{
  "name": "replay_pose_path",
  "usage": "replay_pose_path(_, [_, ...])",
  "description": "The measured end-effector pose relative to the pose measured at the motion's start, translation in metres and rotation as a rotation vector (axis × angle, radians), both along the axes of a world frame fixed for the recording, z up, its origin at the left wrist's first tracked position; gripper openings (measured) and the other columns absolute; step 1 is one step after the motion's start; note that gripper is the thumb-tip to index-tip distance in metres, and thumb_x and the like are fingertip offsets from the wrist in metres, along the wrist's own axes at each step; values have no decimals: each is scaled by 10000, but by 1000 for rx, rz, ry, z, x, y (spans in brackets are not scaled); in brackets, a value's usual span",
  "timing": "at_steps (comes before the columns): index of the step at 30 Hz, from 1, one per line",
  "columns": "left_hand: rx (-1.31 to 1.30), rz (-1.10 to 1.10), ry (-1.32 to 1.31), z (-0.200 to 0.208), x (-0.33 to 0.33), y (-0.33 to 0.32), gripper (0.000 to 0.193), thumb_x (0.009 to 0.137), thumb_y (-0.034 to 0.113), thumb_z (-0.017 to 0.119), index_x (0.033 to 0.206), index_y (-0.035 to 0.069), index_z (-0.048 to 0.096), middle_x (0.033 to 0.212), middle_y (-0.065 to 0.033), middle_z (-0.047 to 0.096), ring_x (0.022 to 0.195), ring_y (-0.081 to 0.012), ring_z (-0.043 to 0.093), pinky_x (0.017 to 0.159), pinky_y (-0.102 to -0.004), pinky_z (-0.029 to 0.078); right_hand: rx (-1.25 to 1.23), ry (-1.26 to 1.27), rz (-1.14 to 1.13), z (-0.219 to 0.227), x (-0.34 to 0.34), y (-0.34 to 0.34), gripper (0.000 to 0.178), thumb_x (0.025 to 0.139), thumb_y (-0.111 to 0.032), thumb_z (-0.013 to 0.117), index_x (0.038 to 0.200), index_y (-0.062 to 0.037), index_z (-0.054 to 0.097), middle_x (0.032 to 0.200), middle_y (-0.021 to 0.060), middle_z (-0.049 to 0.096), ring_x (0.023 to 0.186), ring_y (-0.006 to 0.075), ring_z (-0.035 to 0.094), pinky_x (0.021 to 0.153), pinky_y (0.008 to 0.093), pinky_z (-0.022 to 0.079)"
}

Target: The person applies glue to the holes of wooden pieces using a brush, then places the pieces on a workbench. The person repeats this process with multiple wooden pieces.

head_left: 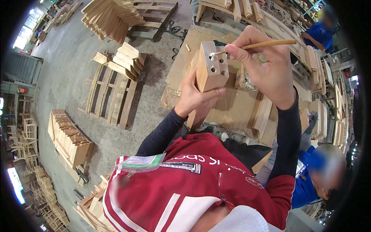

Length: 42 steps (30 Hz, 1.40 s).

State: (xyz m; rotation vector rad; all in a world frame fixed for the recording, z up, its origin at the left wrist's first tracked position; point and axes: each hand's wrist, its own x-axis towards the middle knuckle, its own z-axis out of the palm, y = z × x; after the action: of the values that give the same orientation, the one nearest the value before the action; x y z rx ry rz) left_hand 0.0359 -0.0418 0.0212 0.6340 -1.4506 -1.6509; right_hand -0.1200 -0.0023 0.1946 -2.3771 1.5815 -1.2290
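My left hand (198, 92) is wrapped round pale wooden pieces (210, 79) standing side by side, thumb across their near face. Several round holes show in their upturned ends. Between the thumb and fingers of my right hand (266, 63) is a thin wooden stick (272, 44), pointing left. White paste, looking like glue, coats its tip, which is at one of the upper holes. Some of the same white stuff sits around that hole. Whether the tip is inside the hole is hard to make out.
Cardboard (232, 116) covers the worktop beneath, with a wooden bar (262, 112) lying on it at right. Stacked boards stand on a pallet (110, 92) on the left floor. One person in blue (305, 181) is close at lower right, another (322, 34) at far right.
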Motion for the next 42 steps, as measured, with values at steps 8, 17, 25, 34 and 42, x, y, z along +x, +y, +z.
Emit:
replay_pose_path(8, [40,3,73,14,2,-7,619,724,128,868,1238,1,547,1114,-80,661,1010,-159,634,896,-318,514,-20,-125,58,-5,-12,-3,94,910,-77,676,954,5,681,805,62,685,717,117,676,634,242,515])
replay_pose_path(17, [319,180,324,13,58,-94,539,963,329,608,1362,6,443,1233,-135,615,1115,-313,616,932,-439,516,143,-316,-96,-87,-27,18,244,1055,-180,444,1111,-17,617,1120,120,693,975,205,681,790,290,532])
replay_pose_path(25, [459,205,631,53,62,-159,520,914,354,686,1293,74,465,1131,-131,633,1023,-313,620,884,-428,541,425,-149,-104,-135,15,42,730,856,-366,720,1403,17,425,1263,259,596,1114,395,617,939,401,499])
replay_pose_path(34, [269,-244,269,61,-81,-175,507,964,334,618,1345,25,490,1199,-109,641,1065,-209,627,923,-359,516,293,-479,-414,-154,-9,33,896,720,-297,858,1404,65,406,1236,201,612,1102,259,625,939,345,493])
replay_pose_path(42, [243,-343,81,-7,-238,-144,490,907,182,722,1300,29,473,1078,-38,613,959,-121,585,813,-272,496,138,-829,-569,-185,-135,-25,427,918,-232,707,1191,75,591,1038,125,708,945,134,649,820,309,518])
